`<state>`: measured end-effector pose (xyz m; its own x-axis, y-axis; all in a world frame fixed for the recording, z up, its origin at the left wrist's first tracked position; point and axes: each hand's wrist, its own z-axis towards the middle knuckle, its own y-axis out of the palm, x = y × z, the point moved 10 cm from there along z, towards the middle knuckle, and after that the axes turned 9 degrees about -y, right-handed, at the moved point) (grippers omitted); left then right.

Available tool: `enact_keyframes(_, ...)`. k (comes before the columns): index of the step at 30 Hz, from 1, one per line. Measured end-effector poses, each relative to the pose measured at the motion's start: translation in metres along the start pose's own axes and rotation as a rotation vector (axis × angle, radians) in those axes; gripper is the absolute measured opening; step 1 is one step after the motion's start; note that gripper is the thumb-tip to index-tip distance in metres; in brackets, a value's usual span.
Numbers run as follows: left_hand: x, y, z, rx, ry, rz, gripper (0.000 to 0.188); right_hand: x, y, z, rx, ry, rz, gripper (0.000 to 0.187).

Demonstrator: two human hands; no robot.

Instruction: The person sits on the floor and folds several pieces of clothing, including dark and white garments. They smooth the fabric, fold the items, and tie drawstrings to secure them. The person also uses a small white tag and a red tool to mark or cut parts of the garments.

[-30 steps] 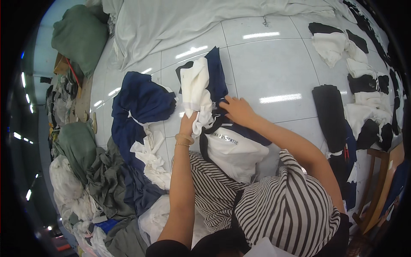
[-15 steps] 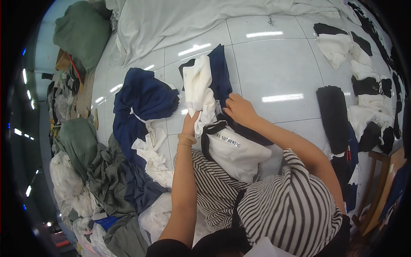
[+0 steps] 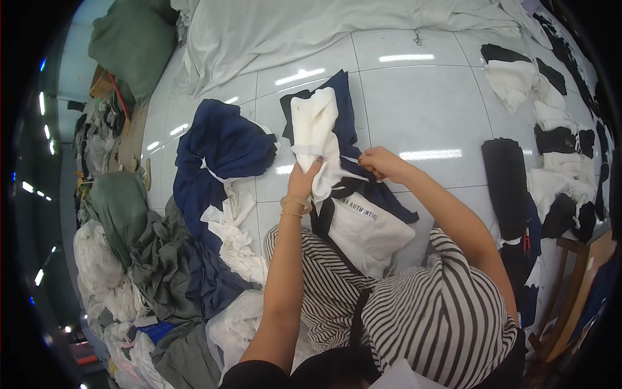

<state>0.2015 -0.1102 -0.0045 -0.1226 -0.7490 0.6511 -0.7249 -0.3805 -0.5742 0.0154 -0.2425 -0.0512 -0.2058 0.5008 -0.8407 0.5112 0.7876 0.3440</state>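
Left hand (image 3: 302, 181) gripped soft, creased white cloth (image 3: 315, 120); right hand (image 3: 387, 166), curled nearly closed, pinched, I judged, its taut, pointed edge (image 3: 352, 174).

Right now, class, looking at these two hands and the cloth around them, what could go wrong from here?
1. The left hand grips the white cloth near its lower end; if that grip loosens, the cloth could slip or come loose.
2. A white strip stretches toward the right hand; a hard tug might pull the cloth askew.
3. Navy cloth lies close beside the white, so it might get dragged along.
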Motion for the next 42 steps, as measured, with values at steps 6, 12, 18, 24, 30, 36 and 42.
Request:
enact_keyframes(6,-0.007,-0.076,-0.037,-0.086,0.068,0.569,0.042,-0.092,-0.045,-0.066,0.005,-0.366,-0.719,0.02)
enact_keyframes(12,0.04,-0.145,-0.086,-0.035,0.023,0.194,0.025,-0.203,-0.072,-0.139,0.161,-0.241,-0.89,0.029)
enact_keyframes(18,0.153,-0.093,-0.131,-0.073,0.629,-0.027,0.019,-0.264,-0.001,-0.174,-0.111,-0.525,-0.798,0.025)
enact_keyframes(24,0.185,0.023,-0.151,-0.359,0.535,-0.269,0.017,-0.25,0.112,-0.126,-0.397,-0.537,-0.626,0.024)
enact_keyframes(30,0.18,-0.01,-0.108,-0.35,0.518,-0.662,0.024,-0.208,0.014,-0.041,0.058,-0.674,-0.378,0.03)
enact_keyframes(36,0.171,-0.036,-0.114,-0.116,0.462,-0.381,0.03,-0.134,0.063,-0.023,-0.088,-0.593,-0.669,0.024)
enact_keyframes(42,0.224,-0.053,-0.183,0.392,0.734,0.551,0.02,-0.128,0.086,-0.013,0.213,-0.856,-1.056,0.016)
